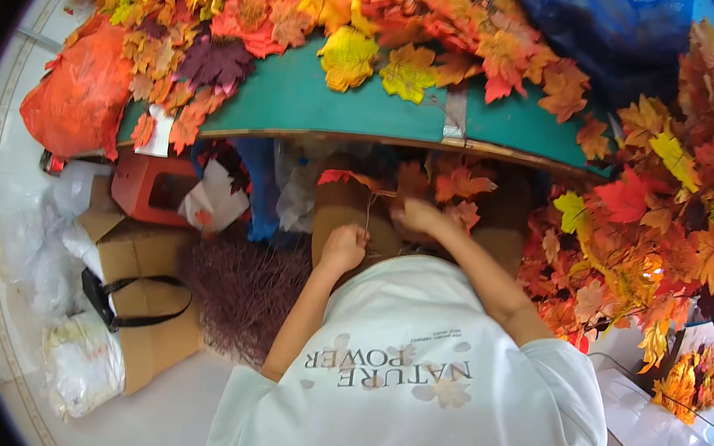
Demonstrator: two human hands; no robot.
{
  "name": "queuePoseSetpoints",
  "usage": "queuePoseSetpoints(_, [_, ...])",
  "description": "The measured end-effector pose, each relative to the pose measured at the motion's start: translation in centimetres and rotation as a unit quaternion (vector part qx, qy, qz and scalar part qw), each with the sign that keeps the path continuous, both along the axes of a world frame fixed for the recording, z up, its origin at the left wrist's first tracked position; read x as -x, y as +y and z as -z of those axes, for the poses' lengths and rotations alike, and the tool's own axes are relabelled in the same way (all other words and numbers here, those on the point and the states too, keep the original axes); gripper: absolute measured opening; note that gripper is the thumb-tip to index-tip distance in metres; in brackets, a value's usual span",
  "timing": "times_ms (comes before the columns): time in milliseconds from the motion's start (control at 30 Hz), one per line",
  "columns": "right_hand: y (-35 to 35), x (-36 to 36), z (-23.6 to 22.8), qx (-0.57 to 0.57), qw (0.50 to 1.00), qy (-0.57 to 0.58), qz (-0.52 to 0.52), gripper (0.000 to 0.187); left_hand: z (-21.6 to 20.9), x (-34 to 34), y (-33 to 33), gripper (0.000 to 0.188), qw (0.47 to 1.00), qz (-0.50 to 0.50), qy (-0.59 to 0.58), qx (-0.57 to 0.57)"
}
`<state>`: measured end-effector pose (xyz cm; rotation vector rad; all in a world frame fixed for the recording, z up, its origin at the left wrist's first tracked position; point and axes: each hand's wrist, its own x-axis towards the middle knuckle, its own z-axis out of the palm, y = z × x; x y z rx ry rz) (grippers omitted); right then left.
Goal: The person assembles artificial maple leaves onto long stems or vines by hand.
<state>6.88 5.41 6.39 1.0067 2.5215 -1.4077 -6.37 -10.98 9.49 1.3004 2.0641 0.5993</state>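
Over my lap, my left hand [346, 246] is closed on a thin pale strand [368, 215], which runs up to a thin leaf stem. My right hand [414, 216] is closed too, held a little higher and to the right, at that stem. A red artificial maple leaf [349, 177] sits at the stem's left end. Orange-red leaves [464, 182] spread just beyond my right hand. My fingertips are too small and blurred to show the exact grip.
Ahead stands a green-topped table [325, 111] heaped with artificial autumn leaves [447, 24]. An orange-red bag [84, 90] lies at its left. Brown twigs [254, 291] and a cardboard box [151, 315] are by my left. More leaf garlands [635, 226] hang on the right.
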Motion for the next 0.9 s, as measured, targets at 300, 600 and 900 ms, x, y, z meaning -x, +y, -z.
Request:
queuePoseSetpoints(300, [1.4,-4.6,-18.7,-0.023,0.954,0.218,-0.204,0.016,-7.6,0.9,4.3,0.022,0.574,-0.038,-0.801,-0.168])
queuePoseSetpoints(600, [15.2,-1.8,-29.5,-0.337,0.866,0.329,0.168,0.018,-3.6,-1.4,2.7,0.020,0.572,-0.234,-0.782,-0.084])
queuePoseSetpoints(900, [8.8,-0.5,-22.3,-0.320,0.913,0.246,0.062,0.019,-3.4,0.8,0.6,0.017,0.556,-0.244,-0.785,-0.121])
